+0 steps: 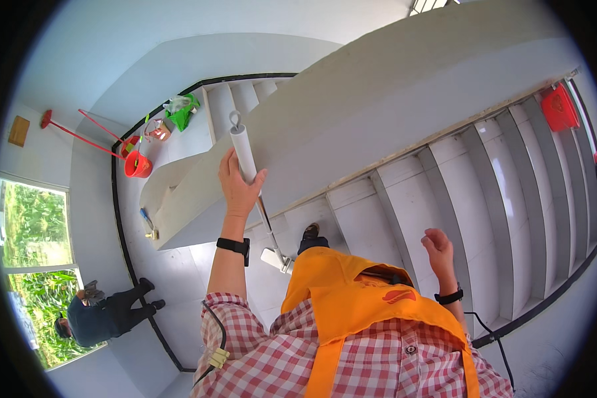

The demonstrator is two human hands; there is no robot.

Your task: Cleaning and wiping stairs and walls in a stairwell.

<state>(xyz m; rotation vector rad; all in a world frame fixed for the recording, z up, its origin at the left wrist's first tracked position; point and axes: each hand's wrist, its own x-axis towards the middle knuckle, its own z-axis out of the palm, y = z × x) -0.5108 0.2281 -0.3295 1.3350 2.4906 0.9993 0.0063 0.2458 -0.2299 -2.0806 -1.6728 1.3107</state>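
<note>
My left hand [240, 185] holds the white grip of a long-handled floor mop [244, 154], with a hanging loop at its top end. The mop's metal pole runs down to a flat white head [274, 258] on the tiled floor, left of my shoe. My right hand [439, 251] hangs over the stairs with its fingers curled; nothing shows in it. The orange apron [353, 288] covers my front. A sloping stair parapet [298, 134] rises just right of the mop grip.
Tiled steps [408, 199] climb to the right, with a red bucket [561, 108] high up. At left stand another red bucket [138, 165], red long-handled tools [87, 135] and a green bag [183, 113]. A blue-handled tool [145, 217] lies at the parapet's foot. A person [102, 313] stands by the window.
</note>
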